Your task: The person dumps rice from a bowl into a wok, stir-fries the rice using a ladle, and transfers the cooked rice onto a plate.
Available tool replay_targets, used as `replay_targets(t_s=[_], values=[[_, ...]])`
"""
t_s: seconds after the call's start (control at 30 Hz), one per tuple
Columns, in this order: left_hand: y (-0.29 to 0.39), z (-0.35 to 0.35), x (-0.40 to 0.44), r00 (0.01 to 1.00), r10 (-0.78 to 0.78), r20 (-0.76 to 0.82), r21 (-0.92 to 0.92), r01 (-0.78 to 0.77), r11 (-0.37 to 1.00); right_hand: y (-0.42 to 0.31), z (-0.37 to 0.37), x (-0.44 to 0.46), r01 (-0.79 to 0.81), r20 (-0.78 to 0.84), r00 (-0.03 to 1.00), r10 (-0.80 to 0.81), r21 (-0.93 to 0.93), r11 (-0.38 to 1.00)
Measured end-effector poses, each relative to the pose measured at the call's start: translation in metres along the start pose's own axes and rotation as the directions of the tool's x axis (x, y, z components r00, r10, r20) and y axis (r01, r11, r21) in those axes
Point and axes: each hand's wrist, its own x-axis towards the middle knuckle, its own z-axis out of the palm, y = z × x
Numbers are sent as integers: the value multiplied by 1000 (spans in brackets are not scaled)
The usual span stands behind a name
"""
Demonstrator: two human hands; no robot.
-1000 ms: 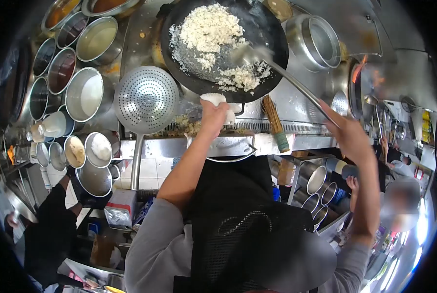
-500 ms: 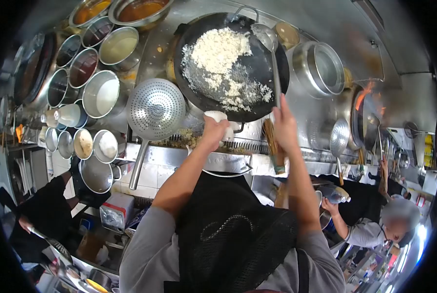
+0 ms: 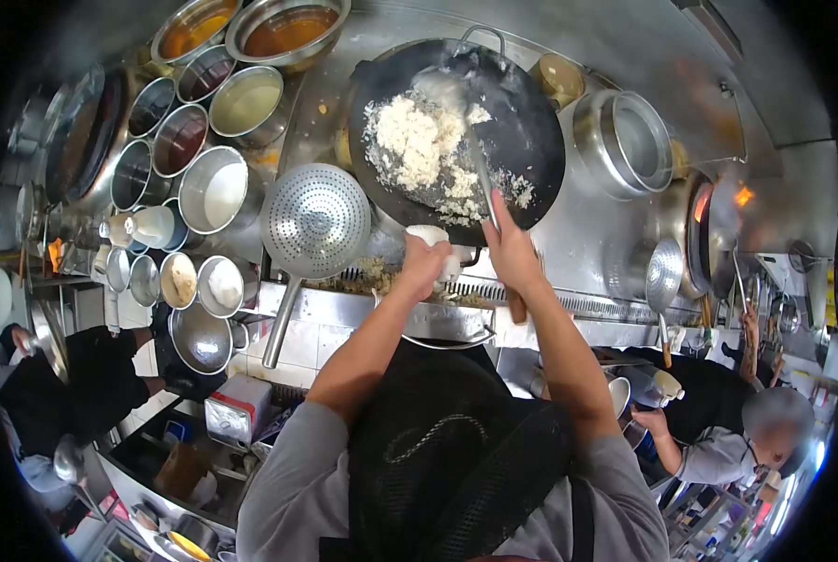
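Observation:
White fried rice lies in a heap on the left side of a large black wok, with loose grains spread toward the near rim. My left hand is closed on a folded white cloth at the wok's near edge, beside its near loop handle. Gripped in my right hand is a long metal ladle, its wooden end below my wrist. The ladle's bowl is blurred and sits at the top of the rice, left of the wok's middle.
Left of the wok rests a perforated strainer. Metal pots of sauces and seasonings, including a pot of white powder, crowd the left. Stacked metal pots stand right. Beyond, a co-worker works near another wok with flames.
My right hand and the ladle have moved left, the bowl going from the wok's far right rim to the rice. The rice is gathered more. My left hand keeps the cloth at the rim.

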Motion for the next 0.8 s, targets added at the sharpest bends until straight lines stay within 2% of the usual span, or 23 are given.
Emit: replay_targets(t_s=[0.03,0.07,0.1,0.17,0.23,0.27,0.33,0.4,0.47,0.5,0.57,0.63,0.67,0.7,0.73,0.8], values=[[-4,-1,-2,1000,-8,1,1,8,1000,5,-18,-18,-55,200,978,51,12,998],[-7,-2,0,1000,18,-10,-11,-18,1000,12,-40,-31,-57,199,978,54,9,998],[-9,-1,4,999,48,-24,-26,-49,998,16,-65,-39,-271,328,922,205,171,947],[-12,-1,6,998,57,-33,-31,-58,998,3,-90,-35,-477,476,824,308,288,830],[-11,-2,5,997,63,-42,-25,-64,998,-11,-95,-19,-408,251,904,347,262,875],[-10,-1,4,997,65,-48,-15,-66,998,-17,-83,-2,-409,250,903,348,263,874],[-10,0,3,996,69,-54,-2,-69,998,-28,-46,33,-455,134,889,438,161,876],[-12,-2,8,997,65,-35,-10,-66,998,-21,-21,12,-244,184,959,214,157,957],[-13,-3,9,998,52,-35,4,-51,999,6,-20,-31,5,197,980,9,-70,998],[-13,-3,9,999,40,-33,19,-40,999,2,-42,-51,-106,346,927,147,-134,985],[-9,0,8,998,39,-45,-9,-40,999,12,-95,-80,-115,386,907,170,-162,980],[-3,1,7,997,38,-63,-32,-40,999,28,-139,-105,11,331,943,10,-61,998],[0,0,9,999,-38,-21,-70,37,997,38,-146,-111,14,331,944,6,-58,998],[-2,-1,6,992,-122,20,-103,123,987,46,-149,-122,-127,305,938,163,-135,983],[-2,12,-11,996,-54,-69,-110,46,993,53,-151,-138,-267,274,907,318,-210,941],[15,35,-63,997,64,-53,-338,-79,938,85,-137,-154,-238,122,959,257,-155,959]])
